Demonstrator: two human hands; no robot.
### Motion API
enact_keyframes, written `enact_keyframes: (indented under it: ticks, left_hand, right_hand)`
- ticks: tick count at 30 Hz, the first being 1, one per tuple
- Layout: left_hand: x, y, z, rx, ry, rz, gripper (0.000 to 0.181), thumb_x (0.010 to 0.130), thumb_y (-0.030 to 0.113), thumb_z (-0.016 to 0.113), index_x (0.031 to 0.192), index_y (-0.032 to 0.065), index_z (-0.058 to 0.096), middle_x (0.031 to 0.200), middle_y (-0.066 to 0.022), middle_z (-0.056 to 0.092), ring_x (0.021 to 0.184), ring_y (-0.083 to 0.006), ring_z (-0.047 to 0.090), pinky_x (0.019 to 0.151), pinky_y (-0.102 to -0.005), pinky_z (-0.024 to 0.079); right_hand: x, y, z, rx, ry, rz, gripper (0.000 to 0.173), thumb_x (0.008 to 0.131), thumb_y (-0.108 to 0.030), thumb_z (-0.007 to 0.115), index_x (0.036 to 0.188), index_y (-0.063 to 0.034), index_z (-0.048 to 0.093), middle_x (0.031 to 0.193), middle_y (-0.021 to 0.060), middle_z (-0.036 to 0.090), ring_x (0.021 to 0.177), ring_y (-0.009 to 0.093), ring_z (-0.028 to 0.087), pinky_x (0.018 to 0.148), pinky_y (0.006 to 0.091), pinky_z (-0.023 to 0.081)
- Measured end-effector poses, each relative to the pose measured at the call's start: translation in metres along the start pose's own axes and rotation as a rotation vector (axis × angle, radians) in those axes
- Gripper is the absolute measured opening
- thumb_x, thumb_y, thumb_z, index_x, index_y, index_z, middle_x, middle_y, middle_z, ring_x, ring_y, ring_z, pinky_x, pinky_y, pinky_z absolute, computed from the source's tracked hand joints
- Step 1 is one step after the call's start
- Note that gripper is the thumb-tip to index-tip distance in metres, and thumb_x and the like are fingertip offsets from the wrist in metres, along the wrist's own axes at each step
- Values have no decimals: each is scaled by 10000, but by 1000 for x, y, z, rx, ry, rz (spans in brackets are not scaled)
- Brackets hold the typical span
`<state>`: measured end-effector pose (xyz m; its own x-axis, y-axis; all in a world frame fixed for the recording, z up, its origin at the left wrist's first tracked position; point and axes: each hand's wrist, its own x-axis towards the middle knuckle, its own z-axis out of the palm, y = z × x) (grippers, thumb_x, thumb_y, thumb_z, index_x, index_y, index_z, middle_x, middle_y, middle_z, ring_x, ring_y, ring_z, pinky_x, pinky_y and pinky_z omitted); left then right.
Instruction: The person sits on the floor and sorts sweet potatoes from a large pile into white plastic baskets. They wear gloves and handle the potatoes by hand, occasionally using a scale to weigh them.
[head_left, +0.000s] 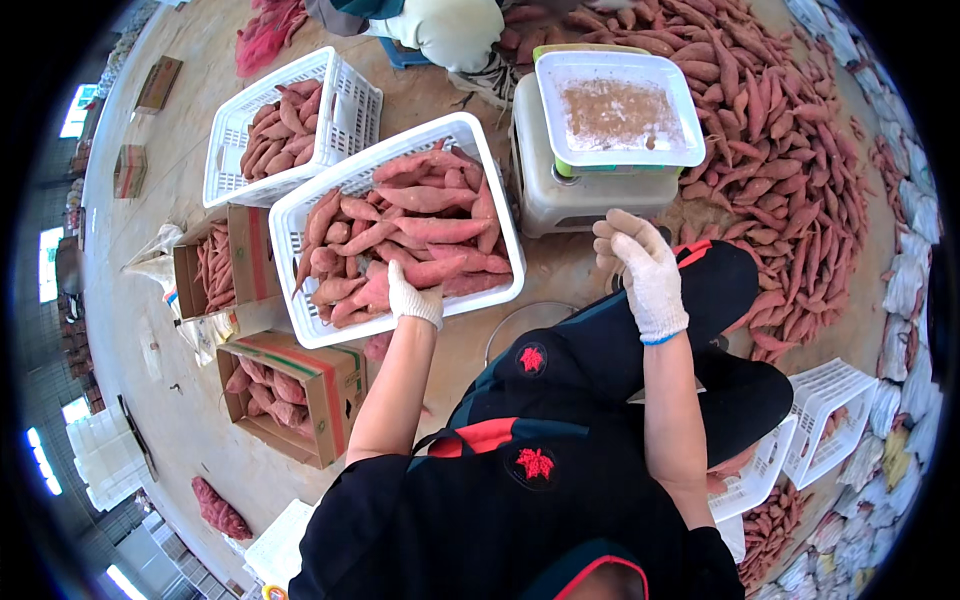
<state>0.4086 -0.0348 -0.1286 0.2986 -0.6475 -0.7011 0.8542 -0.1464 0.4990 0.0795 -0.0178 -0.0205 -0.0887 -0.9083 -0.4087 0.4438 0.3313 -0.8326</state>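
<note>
My left hand (412, 300), in a white knit glove, reaches over the near rim of a white plastic crate (465, 131) full of red-skinned sweet potatoes (427, 199). Its thumb lies against a sweet potato; the fingers are hidden, so a grip cannot be made out. My right hand (637, 262), gloved too, is raised above my thigh with its fingers somewhat bent and nothing seen in it. Beyond it, a shallow white plastic tray (619, 109), soiled with brown dirt, rests on top of a scale-like stand (600, 199).
A large sweet potato heap (787, 172) spreads at right. Left stand another white crate (225, 150) and cardboard boxes (337, 397) holding sweet potatoes. A person (446, 34) is at the top. More white crates (832, 420) stand lower right, near stacked sacks (911, 277).
</note>
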Motion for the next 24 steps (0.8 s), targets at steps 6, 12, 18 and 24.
enact_keyframes:
  ticks: [6, 12, 18, 24]
  left_hand:
    - [15, 11, -41, 272, 250, -81, 459, 947, 318, 582, 1325, 65, 522, 1372, -139, 503, 1179, -305, 540, 1013, -449, 468]
    - [4, 23, -32, 1467, 64, 705, 681, 811, 253, 687, 1418, 58, 447, 1444, -197, 443, 1335, -342, 411, 1105, -422, 355]
    - [21, 50, -7, 2183, -403, 947, 547, 806, 355, 668, 1249, 39, 617, 1240, -184, 628, 1202, -350, 554, 1068, -443, 403]
    - [51, 53, -30, 2008, -583, 489, 362, 777, 172, 642, 1111, 34, 674, 1180, -180, 621, 1148, -349, 564, 1040, -419, 424]
  right_hand:
    - [-1, 4, 8, 6, -37, -2, 349, 966, -102, 573, 1290, 27, 551, 1162, 149, 662, 966, 179, 658, 816, 288, 547]
    - [-4, 1, 5, 84, -6, -26, 331, 960, -86, 579, 1270, 29, 559, 1154, 150, 668, 959, 178, 666, 810, 290, 556]
    - [-6, 1, 2, 64, -62, -119, 269, 939, -69, 613, 1199, -2, 612, 1075, 99, 686, 914, 160, 660, 793, 298, 547]
    - [0, 6, 1, 181, -32, -113, 241, 911, -60, 621, 1149, -19, 634, 989, 33, 662, 840, 82, 605, 745, 248, 509]
